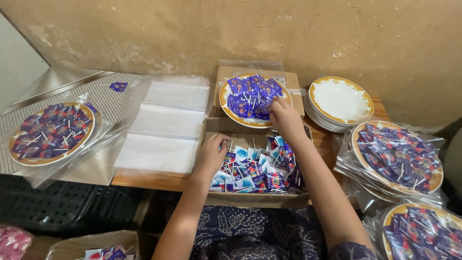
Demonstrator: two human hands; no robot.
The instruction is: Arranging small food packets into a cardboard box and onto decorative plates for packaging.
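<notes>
- The left hand (210,156) is inside the open cardboard box (255,198), fingers curled down on the wrapped lollipops (260,171) that fill it. It seems to close on some of them, but I cannot tell how many.
- The right hand (285,118) is stretched forward over the far edge of the box, at the near rim of a plate with a gold border (225,96). Its fingers are pinched on a purple wrapped lollipop (274,94) which lies at the right side of this plate.
- This plate carries a heap of purple lollipops with white sticks and rests on a second, closed cardboard box (288,79) behind the open one.
- To the right of it stands a stack of empty white plates (340,101) with the same gold rim.
- Further right, near the edge of the wooden worktop (159,180), lie filled plates in clear bags (395,156), one over another.
- On the left, another bagged plate of lollipops (50,133) lies on a metal surface.
- Between this plate and the box lies a pile of flat clear plastic bags (166,125).
- One single purple lollipop (118,86) lies alone, behind the pile of bags.
</notes>
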